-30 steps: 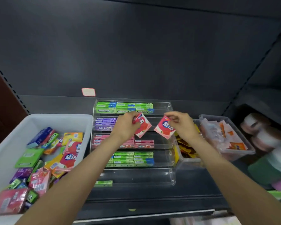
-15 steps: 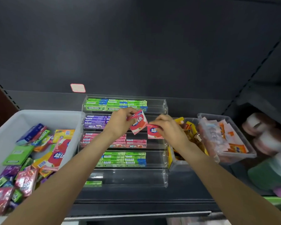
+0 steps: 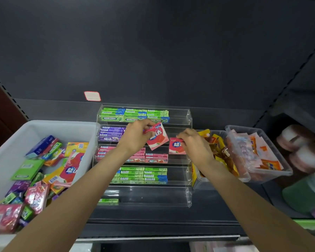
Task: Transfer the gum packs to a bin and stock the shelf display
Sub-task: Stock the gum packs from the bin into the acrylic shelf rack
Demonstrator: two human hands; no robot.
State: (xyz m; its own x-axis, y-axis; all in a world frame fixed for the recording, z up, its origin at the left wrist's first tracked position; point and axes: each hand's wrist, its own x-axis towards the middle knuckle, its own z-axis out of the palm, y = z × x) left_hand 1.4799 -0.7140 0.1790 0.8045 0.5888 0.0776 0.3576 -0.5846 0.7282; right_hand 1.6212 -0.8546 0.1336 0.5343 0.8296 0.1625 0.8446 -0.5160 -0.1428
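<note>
Right hand (image 3: pixel 195 144) lower now, red gum pack (image 3: pixel 176 146) into third tier.

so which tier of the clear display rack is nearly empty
The bottom tier of the acrylic rack: it holds only a single green gum pack at its left end, while the four tiers above carry rows of packs.

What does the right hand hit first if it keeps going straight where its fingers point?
Probably the pink pack that the left hand holds: the right hand, pinching its own pink pack, points left toward it. Depth is unclear.
</note>
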